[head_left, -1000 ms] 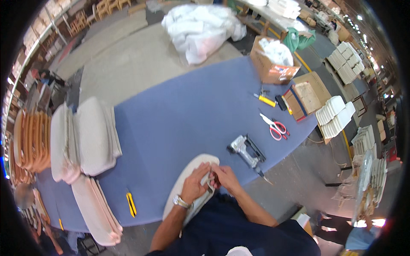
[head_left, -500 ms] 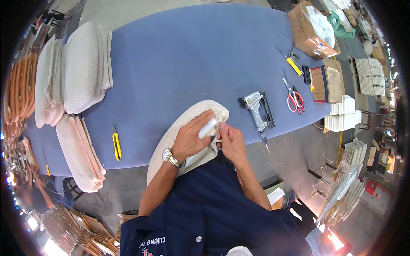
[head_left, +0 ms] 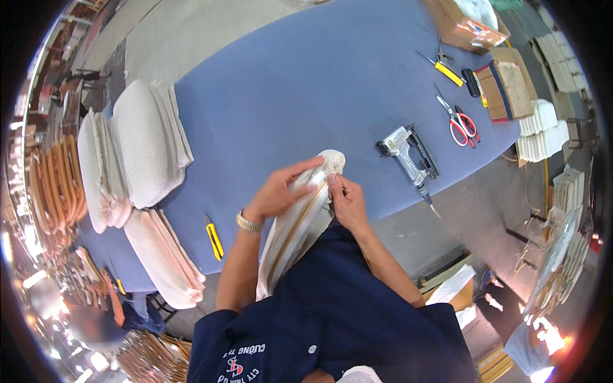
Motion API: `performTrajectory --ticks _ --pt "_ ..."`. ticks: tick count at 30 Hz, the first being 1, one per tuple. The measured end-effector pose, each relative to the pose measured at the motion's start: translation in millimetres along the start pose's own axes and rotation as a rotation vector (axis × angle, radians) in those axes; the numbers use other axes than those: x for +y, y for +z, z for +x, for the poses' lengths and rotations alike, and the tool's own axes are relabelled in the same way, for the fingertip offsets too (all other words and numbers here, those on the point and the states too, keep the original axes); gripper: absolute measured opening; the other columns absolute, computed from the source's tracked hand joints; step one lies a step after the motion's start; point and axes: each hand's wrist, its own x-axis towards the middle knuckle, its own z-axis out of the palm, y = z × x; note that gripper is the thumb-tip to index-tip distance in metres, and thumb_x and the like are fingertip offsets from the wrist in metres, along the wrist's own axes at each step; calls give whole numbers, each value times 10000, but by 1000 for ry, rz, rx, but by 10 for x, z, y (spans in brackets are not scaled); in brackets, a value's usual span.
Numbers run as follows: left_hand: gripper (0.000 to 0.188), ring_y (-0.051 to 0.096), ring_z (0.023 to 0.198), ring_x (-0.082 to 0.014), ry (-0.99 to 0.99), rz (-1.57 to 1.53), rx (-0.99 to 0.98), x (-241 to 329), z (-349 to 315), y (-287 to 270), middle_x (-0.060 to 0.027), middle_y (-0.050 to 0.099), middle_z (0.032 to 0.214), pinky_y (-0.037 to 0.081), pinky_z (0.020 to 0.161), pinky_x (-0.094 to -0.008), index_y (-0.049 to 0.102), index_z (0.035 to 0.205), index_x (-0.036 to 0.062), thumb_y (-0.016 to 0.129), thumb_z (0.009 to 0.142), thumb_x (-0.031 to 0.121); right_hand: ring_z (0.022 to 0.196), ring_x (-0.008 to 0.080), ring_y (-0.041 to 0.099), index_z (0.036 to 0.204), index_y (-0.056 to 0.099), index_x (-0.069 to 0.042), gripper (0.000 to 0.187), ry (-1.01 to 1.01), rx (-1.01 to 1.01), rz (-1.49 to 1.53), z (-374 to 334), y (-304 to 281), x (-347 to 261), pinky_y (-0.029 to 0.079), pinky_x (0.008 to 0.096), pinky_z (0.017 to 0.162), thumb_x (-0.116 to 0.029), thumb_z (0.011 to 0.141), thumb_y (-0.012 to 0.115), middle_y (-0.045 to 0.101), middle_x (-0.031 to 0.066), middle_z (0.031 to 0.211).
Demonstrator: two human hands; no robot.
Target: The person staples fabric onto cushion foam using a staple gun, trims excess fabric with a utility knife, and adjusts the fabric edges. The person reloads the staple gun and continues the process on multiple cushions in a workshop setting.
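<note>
A worker's right hand (head_left: pixel 348 203) pinches a beige cushion (head_left: pixel 287 239) near its rounded tip, left hand (head_left: pixel 281 191) spread over it, at the near edge of the blue table (head_left: pixel 287 96).

A cushion (head_left: pixel 295 220) is lying across the near edge of the worktop (head_left: pixel 287 83), between the left hand (head_left: pixel 284 191) and the right hand (head_left: pixel 347 203). To its right, a staple gun (head_left: pixel 406 155) is lying; scissors (head_left: pixel 457 124) are lying farther right and behind, with a tool (head_left: pixel 449 74) behind them. A carton (head_left: pixel 469 33) is standing at the far right, a box (head_left: pixel 507 92) in front of it. Pads (head_left: pixel 541 133) are sitting past the right edge. Left of the cushion, a cutter (head_left: pixel 214 240) is lying near the front edge. Farther left, 3 piles of covers (head_left: pixel 148 150) are lying, 2 behind and 1 in front, overhanging the edge. Frames (head_left: pixel 56 185) are standing left of them.
</note>
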Motion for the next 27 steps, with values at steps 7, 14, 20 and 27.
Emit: performTrajectory --ticks 7,14,20,27 --pt "577 422 1463 -248 -161 -49 -10 -261 647 -82 -97 484 1570 313 1212 -414 511 1523 100 392 1111 486 675 142 444 851 551 -15 413 -75 -72 42 29 50 15 415 344 638 -338 1100 491 480 50 685" --pt "565 261 1560 -247 -14 61 -196 -265 555 -50 -124 324 1674 208 1258 -366 419 1571 59 391 1120 398 698 150 443 894 543 -14 380 -119 -90 45 112 117 84 424 352 657 -325 1103 478 470 57 714" --pt "583 228 1571 -268 18 189 -211 -153 413 0 -151 274 1691 189 1267 -380 259 1629 44 399 1123 298 713 130 434 849 523 -34 392 -135 -137 158 140 116 259 413 327 662 -318 1112 460 473 0 735" --pt "693 112 1583 -391 -13 208 -219 -246 326 124 -255 156 1697 144 1279 -431 154 1649 68 486 1091 310 808 103 431 820 531 -69 398 -105 -227 445 120 -3 410 386 287 766 -325 1113 447 483 -28 805"
